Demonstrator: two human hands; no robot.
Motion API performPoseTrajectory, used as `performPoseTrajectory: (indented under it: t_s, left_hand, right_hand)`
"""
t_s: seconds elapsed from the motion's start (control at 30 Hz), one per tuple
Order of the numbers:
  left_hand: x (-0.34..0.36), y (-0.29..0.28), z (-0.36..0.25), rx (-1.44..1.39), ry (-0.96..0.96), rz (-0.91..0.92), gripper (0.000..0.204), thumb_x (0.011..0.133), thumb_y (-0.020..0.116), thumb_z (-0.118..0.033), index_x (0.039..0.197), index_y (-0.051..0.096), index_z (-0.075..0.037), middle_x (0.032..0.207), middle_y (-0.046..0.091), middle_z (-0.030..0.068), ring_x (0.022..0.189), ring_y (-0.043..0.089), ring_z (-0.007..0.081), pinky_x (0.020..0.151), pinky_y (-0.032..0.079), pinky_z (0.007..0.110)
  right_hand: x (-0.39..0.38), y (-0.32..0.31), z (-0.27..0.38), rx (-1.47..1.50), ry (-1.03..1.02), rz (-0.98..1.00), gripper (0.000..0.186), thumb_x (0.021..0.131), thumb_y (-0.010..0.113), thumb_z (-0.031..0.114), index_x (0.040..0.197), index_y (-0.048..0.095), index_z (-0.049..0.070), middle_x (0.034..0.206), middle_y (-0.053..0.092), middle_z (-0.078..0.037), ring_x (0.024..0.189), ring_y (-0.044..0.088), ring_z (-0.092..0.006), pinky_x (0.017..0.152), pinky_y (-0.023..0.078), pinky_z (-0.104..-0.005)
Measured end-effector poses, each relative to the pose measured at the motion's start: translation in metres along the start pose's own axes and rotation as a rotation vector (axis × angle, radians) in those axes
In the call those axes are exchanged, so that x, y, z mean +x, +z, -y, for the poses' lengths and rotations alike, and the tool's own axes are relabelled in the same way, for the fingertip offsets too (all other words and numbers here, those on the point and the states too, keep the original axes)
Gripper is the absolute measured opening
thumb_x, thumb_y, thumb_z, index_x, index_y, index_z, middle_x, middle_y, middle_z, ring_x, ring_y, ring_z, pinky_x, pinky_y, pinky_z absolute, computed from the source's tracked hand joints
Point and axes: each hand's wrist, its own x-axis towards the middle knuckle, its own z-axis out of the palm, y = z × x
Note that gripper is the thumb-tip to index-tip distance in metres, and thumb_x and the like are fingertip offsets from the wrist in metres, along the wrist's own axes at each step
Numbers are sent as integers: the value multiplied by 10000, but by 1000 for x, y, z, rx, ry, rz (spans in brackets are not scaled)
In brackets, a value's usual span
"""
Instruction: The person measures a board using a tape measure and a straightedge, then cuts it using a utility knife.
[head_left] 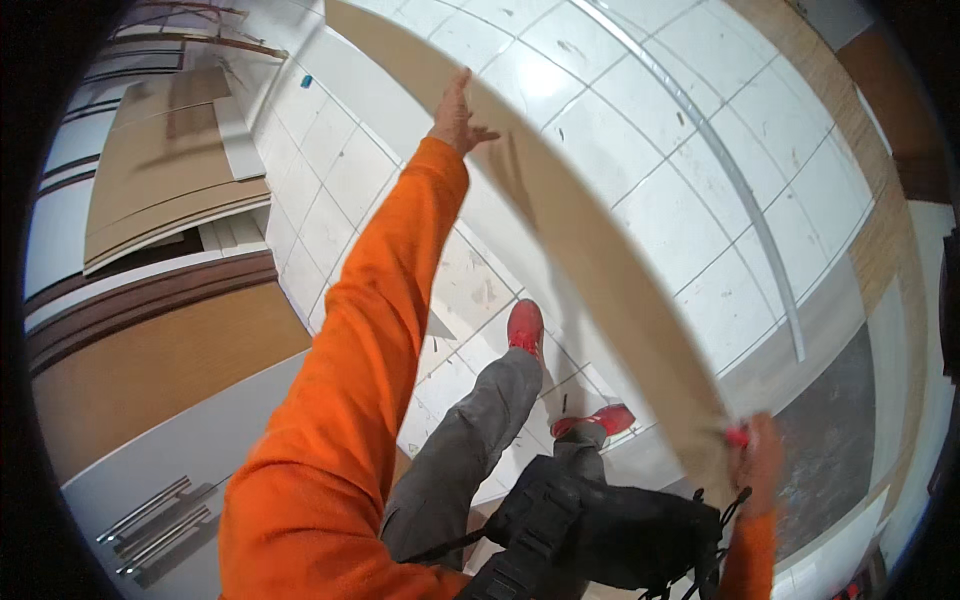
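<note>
A long, narrow brown board (600, 262) runs across the view from the far left to the near right, bent by the lens. At its left edge, toward the far end, my left hand (456, 118) rests with the fingers stretched and the thumb out over the surface. Beside the near end, my right hand (762, 462) is closed around a small red object (737, 436). Motion blur there hides what kind of object it is, and whether it touches the board cannot be made out.
A long pale metal strip (722, 158) lies right of the board over white floor tiles (660, 200). Brown panels (165, 150) stand stacked at left; two metal bars (160, 525) lie nearer. A dark grey sheet (830, 440) is at right. My black pouch (620, 530) hangs in front.
</note>
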Motion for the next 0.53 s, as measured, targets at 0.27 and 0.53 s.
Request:
performPoseTrajectory:
  t_s: [0.27,0.53]
  left_hand:
    - [-8,-30,39,856,-353,-146,651,701,810,-406,1185,620,-13,1254,563,208,1160,528,321,960,448,510]
    - [0,-60,25,1695,-400,-430,899,738,751,-303,1458,288,-28,1452,411,217,1211,547,413,1022,458,506]
  right_hand:
    - [-176,-11,5,321,243,559,312,821,731,329,861,655,28,828,615,-235,695,612,-371,540,445,-464]
    - [-239,-65,159,715,793,555,305,878,678,320,1030,672,55,952,659,-186,836,641,-319,703,499,-411]
